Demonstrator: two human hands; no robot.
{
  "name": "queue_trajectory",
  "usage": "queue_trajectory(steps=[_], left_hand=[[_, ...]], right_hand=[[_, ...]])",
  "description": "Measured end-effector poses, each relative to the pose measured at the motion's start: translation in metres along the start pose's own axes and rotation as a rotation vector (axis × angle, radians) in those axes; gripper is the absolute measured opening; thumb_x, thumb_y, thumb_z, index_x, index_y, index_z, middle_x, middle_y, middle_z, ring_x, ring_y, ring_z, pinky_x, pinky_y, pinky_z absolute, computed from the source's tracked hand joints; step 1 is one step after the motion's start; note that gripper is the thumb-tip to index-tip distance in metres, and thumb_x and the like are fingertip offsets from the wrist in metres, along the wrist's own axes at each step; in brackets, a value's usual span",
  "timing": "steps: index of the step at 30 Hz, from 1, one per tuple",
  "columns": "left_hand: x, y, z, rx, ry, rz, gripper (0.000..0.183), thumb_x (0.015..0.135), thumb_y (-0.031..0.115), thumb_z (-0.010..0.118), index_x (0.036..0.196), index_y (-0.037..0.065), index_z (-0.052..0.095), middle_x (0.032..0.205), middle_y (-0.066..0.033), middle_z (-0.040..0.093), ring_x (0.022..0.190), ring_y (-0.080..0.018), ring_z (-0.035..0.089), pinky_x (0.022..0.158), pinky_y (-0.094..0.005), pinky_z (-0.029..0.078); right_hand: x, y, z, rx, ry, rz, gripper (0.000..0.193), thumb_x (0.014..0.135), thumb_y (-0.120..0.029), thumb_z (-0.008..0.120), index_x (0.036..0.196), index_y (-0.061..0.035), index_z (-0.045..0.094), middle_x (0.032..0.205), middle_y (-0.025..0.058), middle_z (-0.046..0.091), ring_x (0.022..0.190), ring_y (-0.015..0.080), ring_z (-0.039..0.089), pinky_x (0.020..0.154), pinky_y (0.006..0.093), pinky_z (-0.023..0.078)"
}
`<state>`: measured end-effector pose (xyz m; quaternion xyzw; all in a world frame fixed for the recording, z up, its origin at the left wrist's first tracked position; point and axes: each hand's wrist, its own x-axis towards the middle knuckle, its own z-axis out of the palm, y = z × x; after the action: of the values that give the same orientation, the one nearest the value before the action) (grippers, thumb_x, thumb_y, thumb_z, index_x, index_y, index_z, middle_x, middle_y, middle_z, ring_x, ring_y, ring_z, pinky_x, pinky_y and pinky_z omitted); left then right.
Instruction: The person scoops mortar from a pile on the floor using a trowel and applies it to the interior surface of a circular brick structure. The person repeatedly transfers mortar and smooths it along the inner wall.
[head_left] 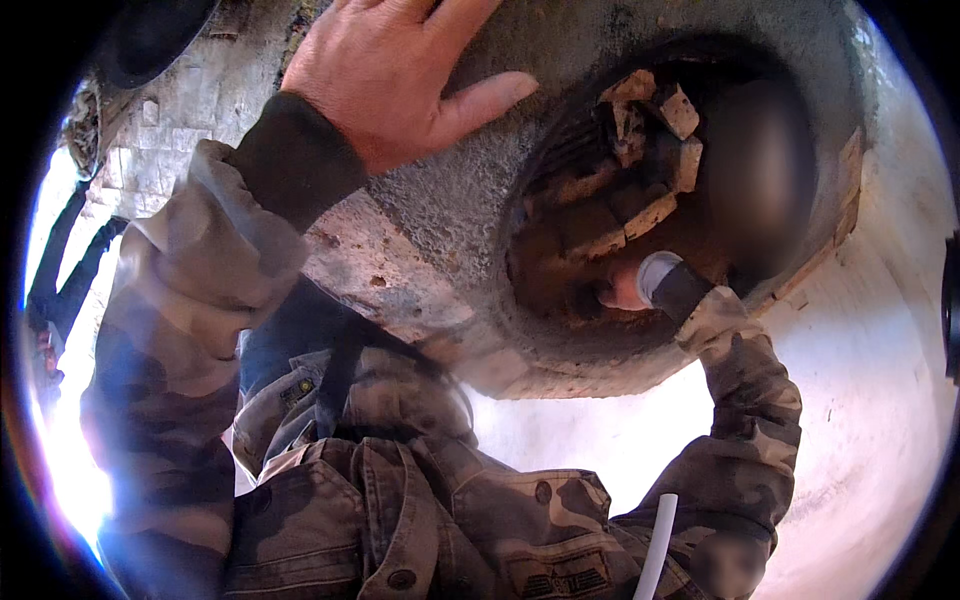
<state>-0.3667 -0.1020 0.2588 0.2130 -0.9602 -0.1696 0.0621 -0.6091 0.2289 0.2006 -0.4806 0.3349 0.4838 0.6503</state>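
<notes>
Left hand (385, 70) flat, fingers spread on the concrete ring (470, 200); right hand (625, 288) inside the brick-lined opening (620, 190) — mostly hidden, grip indiscernible; pale tube (658, 272) at wrist.

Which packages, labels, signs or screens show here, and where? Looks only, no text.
Patch: sewn on the chest pocket of the camouflage jacket, bottom centre; a small rectangle, tan with dark marks.
No packages, signs or screens in view.
For context: left hand lies flat on the rough grey rim of a round brick-lined opening; right hand reaches inside it.
</notes>
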Motion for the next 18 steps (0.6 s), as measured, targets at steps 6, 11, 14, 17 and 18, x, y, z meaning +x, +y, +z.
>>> queue_trajectory(steps=[6, 11, 14, 17, 18], left_hand=[[-0.002, 0.001, 0.007, -0.038, 0.063, -0.005, 0.072, 0.087, 0.047, 0.07, 0.135, -0.003, 0.051, 0.147, -0.0236, 0.043, 0.142, -0.042, 0.037, 0.115, -0.0539, 0.038], [-0.002, 0.002, 0.003, -0.068, 0.091, 0.011, 0.07, 0.085, 0.043, 0.072, 0.132, -0.005, 0.053, 0.145, -0.0247, 0.044, 0.142, -0.0422, 0.038, 0.114, -0.0526, 0.038], [-0.003, -0.002, 0.005, -0.075, 0.122, 0.04, 0.07, 0.084, 0.043, 0.073, 0.131, -0.005, 0.054, 0.145, -0.025, 0.045, 0.142, -0.0418, 0.038, 0.114, -0.0525, 0.039], [-0.001, -0.001, 0.004, -0.117, 0.067, 0.002, 0.07, 0.085, 0.043, 0.073, 0.131, -0.006, 0.055, 0.146, -0.0252, 0.044, 0.142, -0.0419, 0.038, 0.114, -0.0518, 0.039], [0.0, 0.001, 0.004, -0.126, 0.072, 0.002, 0.07, 0.085, 0.043, 0.073, 0.132, -0.006, 0.054, 0.146, -0.0253, 0.044, 0.142, -0.042, 0.038, 0.114, -0.0517, 0.039]], right_hand=[[-0.051, 0.036, 0.038, 0.19, 0.052, 0.145, 0.059, 0.089, -0.059, 0.063, 0.111, -0.005, 0.073, 0.093, 0.0168, 0.074, 0.091, 0.0364, 0.07, 0.083, 0.05, 0.054], [-0.083, 0.048, 0.018, 0.549, -0.106, 0.306, 0.049, 0.097, -0.053, 0.059, 0.091, -0.0062, 0.071, 0.07, 0.0098, 0.066, 0.059, 0.0238, 0.062, 0.056, 0.0423, 0.05], [-0.049, 0.039, 0.017, 0.733, 0.009, 0.254, 0.051, 0.101, -0.053, 0.051, 0.089, -0.0058, 0.067, 0.067, 0.0101, 0.063, 0.051, 0.0227, 0.057, 0.05, 0.0423, 0.046], [-0.009, 0.024, 0.012, 0.656, 0.012, 0.198, 0.056, 0.102, -0.056, 0.047, 0.096, -0.0042, 0.066, 0.071, 0.012, 0.065, 0.053, 0.025, 0.06, 0.055, 0.0433, 0.052], [0.015, 0.026, 0.026, 0.599, 0.035, 0.179, 0.057, 0.102, -0.057, 0.046, 0.096, -0.0048, 0.067, 0.071, 0.0112, 0.065, 0.054, 0.0243, 0.059, 0.055, 0.0425, 0.052]])
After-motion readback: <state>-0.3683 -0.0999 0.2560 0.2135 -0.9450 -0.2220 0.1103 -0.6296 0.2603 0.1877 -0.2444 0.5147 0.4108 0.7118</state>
